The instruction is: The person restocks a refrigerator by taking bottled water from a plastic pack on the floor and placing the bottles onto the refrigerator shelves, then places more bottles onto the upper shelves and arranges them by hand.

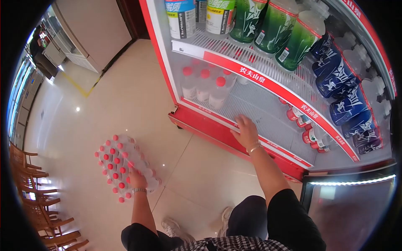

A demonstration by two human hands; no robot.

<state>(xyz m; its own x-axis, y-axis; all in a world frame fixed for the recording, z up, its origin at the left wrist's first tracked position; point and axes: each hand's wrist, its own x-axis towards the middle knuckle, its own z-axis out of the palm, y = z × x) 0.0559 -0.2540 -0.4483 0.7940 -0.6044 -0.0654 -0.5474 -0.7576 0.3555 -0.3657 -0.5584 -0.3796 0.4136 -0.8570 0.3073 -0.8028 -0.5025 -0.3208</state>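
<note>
Beside a red-and-white cooler, left hand, fingers on packed clear red-capped bottles, grip unclear, right hand, fingers loosely spread at lower white shelf, red strips reading 农夫山泉

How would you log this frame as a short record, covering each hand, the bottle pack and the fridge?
Left hand: hand on the pack of red-capped bottles; exact grip unclear
Right hand: hand open, at the front edge of the bottom shelf; contact unclear
Bottom shelf, left: clear red-capped bottles
Bottom shelf, right: red-and-white containers
Shelf above: green-labelled bottles, blue-labelled bottles
Fridge door: open
</note>
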